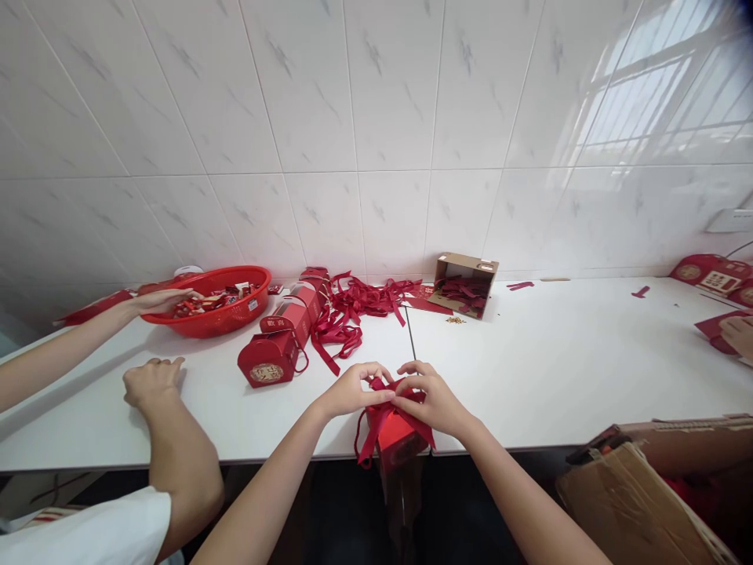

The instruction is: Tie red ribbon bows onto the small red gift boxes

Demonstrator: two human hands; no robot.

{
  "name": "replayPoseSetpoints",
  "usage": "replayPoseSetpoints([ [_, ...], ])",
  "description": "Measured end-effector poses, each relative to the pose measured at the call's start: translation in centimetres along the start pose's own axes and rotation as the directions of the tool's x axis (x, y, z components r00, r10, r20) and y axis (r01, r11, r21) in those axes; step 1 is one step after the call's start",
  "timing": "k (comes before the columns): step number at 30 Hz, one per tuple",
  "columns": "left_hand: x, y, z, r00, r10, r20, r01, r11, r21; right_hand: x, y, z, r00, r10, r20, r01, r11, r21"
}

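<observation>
My left hand point(356, 390) and right hand point(432, 396) pinch the ribbon point(375, 433) on top of my box point(401, 433). The box sits at the near edge of the table point(529, 384), I guess so both hands reach easily. Loose ribbons point(376, 298) lie past it, maybe to be handy.

I've got a small red box point(400, 434) at the near edge of the white table point(529, 377). Dark-red ribbon point(371, 441) bunched on top, tails down left and right. Thin red cord point(358, 430) loops out on the left. Ribbon's middle is covered; can't tell if it's knotted.
</observation>
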State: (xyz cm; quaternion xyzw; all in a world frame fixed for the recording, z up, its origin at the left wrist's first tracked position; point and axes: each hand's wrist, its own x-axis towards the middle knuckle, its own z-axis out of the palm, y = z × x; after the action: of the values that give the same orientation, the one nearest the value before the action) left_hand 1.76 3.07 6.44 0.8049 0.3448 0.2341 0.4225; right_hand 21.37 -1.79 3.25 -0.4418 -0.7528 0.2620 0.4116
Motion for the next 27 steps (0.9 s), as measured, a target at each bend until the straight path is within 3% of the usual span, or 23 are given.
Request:
replayPoseSetpoints([
  [8, -1.6, 0.4, 1.9, 0.992, -0.055, -0.110, 0.033, 0.981, -0.190, -2.4, 2.3, -1.2, 0.976, 0.211, -0.055, -0.193, 0.952, 0.238],
  [19, -2.2, 0.4, 3.7, 0.970, -0.076, -0.232, 0.025, 0.975, -0.219, -1.7, 1.9, 0.0, 0.966, 0.211, -0.148, -0.146, 0.921, 0.360],
  [27, -2.4, -0.4, 4.5, 0.961, -0.054, -0.272, -0.017, 0.968, -0.252, -1.6, 1.7, 1.4, 0.909, 0.260, -0.324, -0.111, 0.904, 0.414],
])
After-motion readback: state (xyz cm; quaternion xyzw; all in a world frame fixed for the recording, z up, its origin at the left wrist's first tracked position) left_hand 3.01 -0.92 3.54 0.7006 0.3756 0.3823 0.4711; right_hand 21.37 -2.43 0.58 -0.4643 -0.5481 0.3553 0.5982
